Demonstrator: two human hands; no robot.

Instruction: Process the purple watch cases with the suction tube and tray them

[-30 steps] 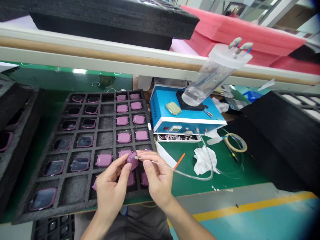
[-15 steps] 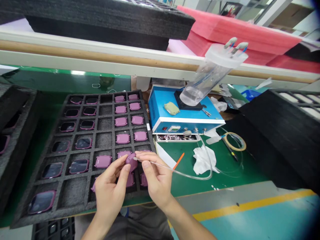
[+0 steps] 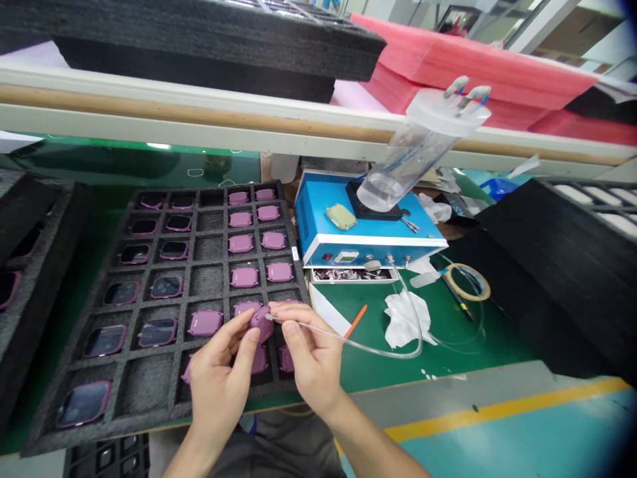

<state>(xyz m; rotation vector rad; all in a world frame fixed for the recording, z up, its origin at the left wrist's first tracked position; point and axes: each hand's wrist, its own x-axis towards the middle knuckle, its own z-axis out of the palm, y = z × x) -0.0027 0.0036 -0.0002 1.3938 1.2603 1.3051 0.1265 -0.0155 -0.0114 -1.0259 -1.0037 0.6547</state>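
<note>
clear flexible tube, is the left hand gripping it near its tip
No, the right hand grips the clear flexible tube near its tip, while the left hand holds a rounded purple watch case.

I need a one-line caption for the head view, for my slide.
Left hand holds a purple watch case, right hand a clear tube at its edge, above a black foam tray.
</note>
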